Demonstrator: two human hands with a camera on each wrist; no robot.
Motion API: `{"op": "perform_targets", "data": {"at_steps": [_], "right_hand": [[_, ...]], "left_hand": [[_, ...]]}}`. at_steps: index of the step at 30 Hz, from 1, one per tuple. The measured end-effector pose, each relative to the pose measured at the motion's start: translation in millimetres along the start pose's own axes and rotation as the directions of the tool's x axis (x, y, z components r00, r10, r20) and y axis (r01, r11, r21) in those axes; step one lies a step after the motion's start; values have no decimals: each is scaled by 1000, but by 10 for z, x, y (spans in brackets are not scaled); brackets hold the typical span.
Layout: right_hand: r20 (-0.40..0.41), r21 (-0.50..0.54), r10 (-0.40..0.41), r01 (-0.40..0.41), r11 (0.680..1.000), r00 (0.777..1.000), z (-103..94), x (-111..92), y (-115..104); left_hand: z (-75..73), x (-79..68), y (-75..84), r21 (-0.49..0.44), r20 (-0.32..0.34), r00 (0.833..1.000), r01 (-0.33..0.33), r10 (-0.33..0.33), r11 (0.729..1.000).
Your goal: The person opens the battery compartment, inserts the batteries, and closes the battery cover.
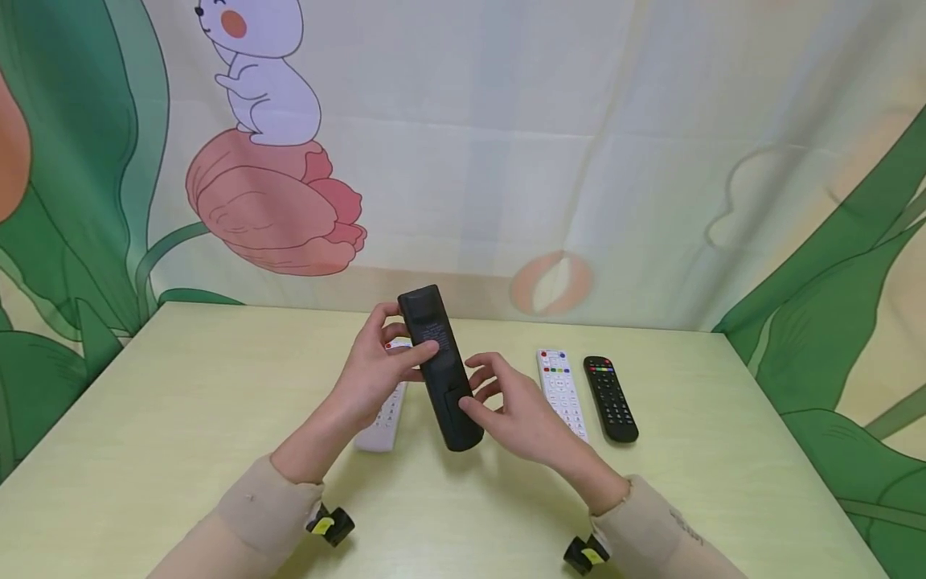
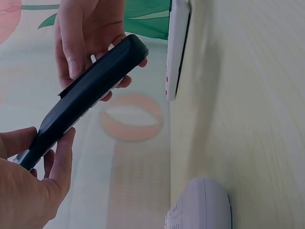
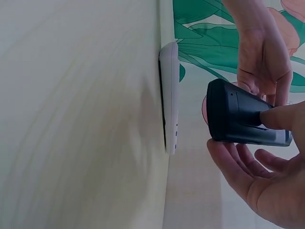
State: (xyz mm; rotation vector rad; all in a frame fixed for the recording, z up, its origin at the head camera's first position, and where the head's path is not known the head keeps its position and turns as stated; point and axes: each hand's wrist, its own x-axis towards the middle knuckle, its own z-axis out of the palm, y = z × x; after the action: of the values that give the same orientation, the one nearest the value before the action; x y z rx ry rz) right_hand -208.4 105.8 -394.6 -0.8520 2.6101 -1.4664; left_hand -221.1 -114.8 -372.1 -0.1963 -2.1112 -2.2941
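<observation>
A black remote control (image 1: pixel 443 362) is held tilted above the table, its labelled back toward the head camera. My left hand (image 1: pixel 376 366) grips its upper part, thumb across the back and fingers round the far side. At the lower end, my right hand (image 1: pixel 517 410) has its thumb on the battery cover (image 1: pixel 454 406). Right fingers curl under the remote's buttoned face in the left wrist view, where the cover's edge (image 2: pixel 64 93) stands slightly raised. The right wrist view shows the thumb pressed on the remote's back (image 3: pixel 233 114). Whether batteries sit inside is hidden.
A white remote (image 1: pixel 379 430) lies partly behind the left hand. Right of the hands are another white remote (image 1: pixel 560 390), partly covered by the right hand, and a smaller black remote (image 1: pixel 611 400). Behind the pale table (image 1: pixel 181 402) hangs a printed curtain (image 1: pixel 448 161).
</observation>
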Motion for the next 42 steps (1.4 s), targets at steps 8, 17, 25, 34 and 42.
{"op": "perform_targets", "data": {"at_steps": [8, 17, 25, 34, 42], "right_hand": [[-3, 38, -4, 4, 999, 1000, 28, 2, 35], [-27, 35, -8, 9, 999, 1000, 42, 8, 40], [-57, -15, -9, 8, 1000, 998, 61, -21, 17], [-68, -96, -32, 25, 995, 997, 98, -59, -18], [-70, -119, -39, 31, 992, 997, 127, -72, -19]], "left_hand": [[-4, -6, 17, 8, -14, 1000, -4, 4, 1000], [0, 9, 4, 13, -29, 1000, 10, -10, 1000], [-19, 28, -9, -14, -61, 998, 27, -28, 1000], [-36, 33, -24, -35, -68, 997, 35, -37, 999], [-4, 30, -27, -55, -16, 999, 30, -31, 998]]}}
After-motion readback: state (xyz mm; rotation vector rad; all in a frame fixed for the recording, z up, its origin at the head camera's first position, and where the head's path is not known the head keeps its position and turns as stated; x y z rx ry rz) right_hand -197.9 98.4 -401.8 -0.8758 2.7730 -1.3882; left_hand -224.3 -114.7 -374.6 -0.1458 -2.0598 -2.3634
